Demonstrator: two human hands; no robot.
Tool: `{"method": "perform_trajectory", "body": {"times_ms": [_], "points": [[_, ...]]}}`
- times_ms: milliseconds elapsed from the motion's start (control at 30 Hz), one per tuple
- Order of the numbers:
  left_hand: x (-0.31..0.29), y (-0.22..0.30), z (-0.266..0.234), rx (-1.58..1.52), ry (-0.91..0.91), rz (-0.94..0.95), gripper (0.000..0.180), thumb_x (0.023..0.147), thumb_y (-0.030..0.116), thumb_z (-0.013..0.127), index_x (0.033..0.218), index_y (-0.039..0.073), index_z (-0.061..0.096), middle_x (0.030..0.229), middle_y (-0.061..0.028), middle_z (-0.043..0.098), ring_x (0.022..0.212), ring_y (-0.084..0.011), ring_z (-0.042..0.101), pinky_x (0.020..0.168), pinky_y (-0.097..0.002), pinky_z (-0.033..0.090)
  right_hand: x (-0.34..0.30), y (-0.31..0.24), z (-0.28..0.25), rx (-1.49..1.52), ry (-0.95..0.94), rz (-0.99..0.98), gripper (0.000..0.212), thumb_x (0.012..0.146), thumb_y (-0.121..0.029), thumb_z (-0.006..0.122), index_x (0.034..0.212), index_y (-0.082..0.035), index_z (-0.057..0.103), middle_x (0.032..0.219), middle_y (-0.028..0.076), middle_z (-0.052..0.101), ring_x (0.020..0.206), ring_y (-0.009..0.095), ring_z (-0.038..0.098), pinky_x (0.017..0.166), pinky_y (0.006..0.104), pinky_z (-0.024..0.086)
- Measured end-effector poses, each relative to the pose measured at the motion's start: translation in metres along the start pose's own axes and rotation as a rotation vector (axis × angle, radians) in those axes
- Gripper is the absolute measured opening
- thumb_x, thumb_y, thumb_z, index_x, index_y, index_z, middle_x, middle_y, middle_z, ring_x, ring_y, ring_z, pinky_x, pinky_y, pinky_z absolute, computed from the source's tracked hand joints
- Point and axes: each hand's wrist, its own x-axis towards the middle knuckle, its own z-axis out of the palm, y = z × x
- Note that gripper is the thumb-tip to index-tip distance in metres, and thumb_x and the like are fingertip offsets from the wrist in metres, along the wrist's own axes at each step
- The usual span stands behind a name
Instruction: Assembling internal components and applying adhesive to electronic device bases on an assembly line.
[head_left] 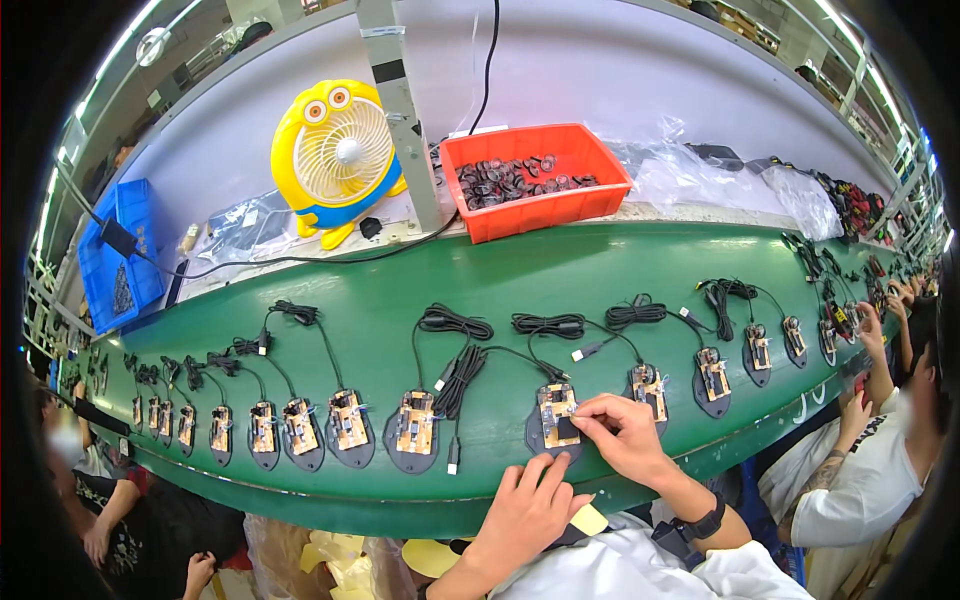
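my right hand [622,435] pinches at the near-right corner of the circuit-board assembly [556,402] on the green belt [600,265]; i can't tell what it grips. my left hand [528,512], nearer, is loosely spread. likely light, stiff, fragile: hold by the edges.

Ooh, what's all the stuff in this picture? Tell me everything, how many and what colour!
Belt: one, green, across the middle
Bases with circuit boards: over a dozen, black and tan, along the belt
Coiled cables: many, black, on the belt
Fan: one, yellow and blue, behind the belt
Post: one, grey, right of the fan
Bin: one, orange-red, behind the belt, holding small parts
Tub: one, blue, far left
Plastic bags: several, clear, behind the belt
Co-workers: several, both sides
Left hand: one, bare, near edge
Right hand: one, bare, at a board
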Motion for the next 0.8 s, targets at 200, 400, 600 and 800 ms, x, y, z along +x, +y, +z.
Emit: {"method": "perform_trajectory", "body": {"times_ms": [200, 400, 600, 800], "points": [[0.004, 0.000, -0.002, 0.058, -0.028, 0.026, 0.036, 0.095, 0.031, 0.075, 0.080, 0.002, 0.059, 0.122, -0.0180, 0.072, 0.115, -0.0327, 0.061, 0.082, -0.0432, 0.048, -0.001, -0.006, 0.001, -0.095, -0.021, -0.066, 0.008, 0.095, -0.004, 0.076, 0.101, 0.002, 0.075, 0.089, 0.007, 0.074, 0.065, 0.008, 0.060, 0.057, 0.0251, 0.048], [0.002, 0.000, -0.002, 0.063, -0.039, 0.035, 0.037, 0.095, 0.032, 0.075, 0.081, 0.002, 0.059, 0.122, -0.0182, 0.072, 0.118, -0.0329, 0.060, 0.084, -0.0442, 0.048, -0.002, -0.007, 0.002, -0.091, -0.022, -0.049, 0.008, 0.095, -0.004, 0.076, 0.101, 0.001, 0.075, 0.087, 0.006, 0.073, 0.064, 0.008, 0.059, 0.056, 0.0249, 0.047], [0.005, -0.001, -0.003, 0.067, -0.045, 0.051, 0.037, 0.095, 0.032, 0.074, 0.080, 0.001, 0.060, 0.120, -0.0190, 0.072, 0.119, -0.0329, 0.061, 0.086, -0.0448, 0.048, -0.001, -0.009, 0.003, -0.116, -0.024, -0.061, 0.007, 0.095, -0.004, 0.076, 0.099, 0.001, 0.074, 0.086, 0.006, 0.072, 0.063, 0.008, 0.058, 0.055, 0.0257, 0.046], [0.012, -0.008, -0.003, 0.060, -0.073, 0.096, 0.037, 0.096, 0.031, 0.073, 0.079, 0.000, 0.063, 0.116, -0.0190, 0.071, 0.125, -0.0337, 0.060, 0.091, -0.0470, 0.049, -0.001, -0.012, 0.005, -0.133, -0.014, -0.089, 0.007, 0.094, -0.003, 0.076, 0.099, 0.001, 0.074, 0.086, 0.007, 0.071, 0.062, 0.010, 0.058, 0.055, 0.0272, 0.047]]}}
